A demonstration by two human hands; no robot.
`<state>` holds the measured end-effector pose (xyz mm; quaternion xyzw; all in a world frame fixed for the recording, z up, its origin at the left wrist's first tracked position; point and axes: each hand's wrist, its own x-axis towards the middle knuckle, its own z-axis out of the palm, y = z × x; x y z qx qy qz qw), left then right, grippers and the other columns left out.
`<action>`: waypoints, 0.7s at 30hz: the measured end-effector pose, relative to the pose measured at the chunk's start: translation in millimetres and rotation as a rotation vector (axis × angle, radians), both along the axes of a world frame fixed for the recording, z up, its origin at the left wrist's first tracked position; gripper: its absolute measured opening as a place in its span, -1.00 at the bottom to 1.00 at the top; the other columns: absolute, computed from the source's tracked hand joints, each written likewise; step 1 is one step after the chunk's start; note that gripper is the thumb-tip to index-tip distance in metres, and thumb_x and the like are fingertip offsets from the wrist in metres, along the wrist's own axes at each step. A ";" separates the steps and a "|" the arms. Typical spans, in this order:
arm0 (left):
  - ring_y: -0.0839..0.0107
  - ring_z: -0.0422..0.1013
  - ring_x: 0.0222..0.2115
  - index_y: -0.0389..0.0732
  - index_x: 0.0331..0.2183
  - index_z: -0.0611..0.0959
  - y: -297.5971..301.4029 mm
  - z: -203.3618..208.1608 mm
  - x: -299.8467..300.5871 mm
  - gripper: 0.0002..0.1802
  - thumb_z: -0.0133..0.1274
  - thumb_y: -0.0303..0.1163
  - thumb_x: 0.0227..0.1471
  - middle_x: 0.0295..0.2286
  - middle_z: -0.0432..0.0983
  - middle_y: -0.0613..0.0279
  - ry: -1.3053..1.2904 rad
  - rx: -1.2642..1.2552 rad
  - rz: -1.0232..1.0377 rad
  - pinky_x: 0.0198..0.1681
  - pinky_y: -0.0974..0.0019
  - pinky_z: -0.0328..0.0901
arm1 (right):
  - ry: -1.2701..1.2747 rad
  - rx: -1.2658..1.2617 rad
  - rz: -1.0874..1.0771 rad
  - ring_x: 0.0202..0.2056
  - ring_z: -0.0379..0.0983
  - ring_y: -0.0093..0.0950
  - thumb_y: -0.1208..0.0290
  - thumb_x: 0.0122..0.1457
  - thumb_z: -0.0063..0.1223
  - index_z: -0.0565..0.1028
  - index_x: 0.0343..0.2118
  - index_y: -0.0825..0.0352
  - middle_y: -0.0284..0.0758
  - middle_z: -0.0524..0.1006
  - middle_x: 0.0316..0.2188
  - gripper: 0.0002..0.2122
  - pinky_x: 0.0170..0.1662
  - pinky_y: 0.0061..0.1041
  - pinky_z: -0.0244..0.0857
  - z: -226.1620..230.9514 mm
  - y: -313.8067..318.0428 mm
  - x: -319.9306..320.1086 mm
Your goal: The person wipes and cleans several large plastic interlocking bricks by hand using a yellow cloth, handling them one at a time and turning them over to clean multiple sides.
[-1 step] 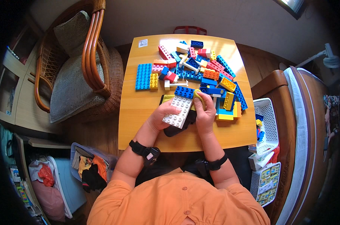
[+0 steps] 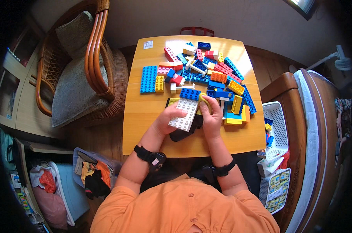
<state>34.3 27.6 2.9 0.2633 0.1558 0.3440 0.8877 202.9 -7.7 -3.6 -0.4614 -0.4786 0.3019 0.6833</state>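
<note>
My left hand [image 2: 166, 119] grips a white studded toy building brick [image 2: 185, 113], thumb on its top face. A blue brick [image 2: 190, 94] is joined across its far end. In my right hand [image 2: 211, 119] is a yellow cloth [image 2: 204, 103], pinched between thumb and fingers at the right edge of the bricks. More yellow shows left of the white brick. Below my hands lies something black [image 2: 180, 135], mostly hidden; I cannot tell if it belongs to the cloth.
Past my hands, the wooden table [image 2: 141, 128] bears loose bricks, among them a flat blue plate [image 2: 148, 79] and an orange brick [image 2: 218, 77]. A rattan chair [image 2: 94, 58] stands left. White baskets [image 2: 281, 132] sit right, a clothes bin [image 2: 79, 152] lower left.
The joined bricks have shifted very slightly away from me, and the cloth has moved a little with my right fingers. Both hands keep their hold.
</note>
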 end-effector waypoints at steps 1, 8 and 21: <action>0.34 0.57 -0.25 -0.37 0.07 0.40 0.4 0.3 0.0 -0.42 0.06 -0.52 -0.05 -0.18 0.56 0.07 0.001 -0.007 0.020 -0.16 0.32 0.50 | -0.030 -0.025 0.082 -0.12 0.46 -0.44 0.57 0.19 0.16 0.56 -0.17 0.39 -0.28 0.54 -0.18 -0.85 -0.01 -0.53 0.32 1.3 -0.8 0.1; 0.27 0.52 -0.16 -0.26 0.11 0.38 11.2 -23.5 -7.8 -0.49 0.01 -0.47 0.10 -0.14 0.52 0.13 -0.002 -0.066 0.525 -0.04 0.20 0.44 | -0.142 -0.061 0.277 -0.16 0.51 -0.38 0.58 0.10 0.20 0.61 -0.26 0.41 -0.24 0.59 -0.25 -0.86 -0.03 -0.50 0.34 12.4 -6.2 -7.1; 0.28 0.42 0.03 -0.15 0.13 0.39 2.4 -4.7 2.4 -0.47 0.05 -0.12 0.23 0.00 0.48 0.19 -0.139 0.062 0.506 0.15 0.14 0.27 | 0.068 -0.145 0.186 -0.17 0.45 -0.65 0.50 0.26 0.12 0.52 -0.10 0.35 -0.40 0.56 -0.21 -0.83 -0.09 -0.65 0.34 -4.5 -2.5 -7.5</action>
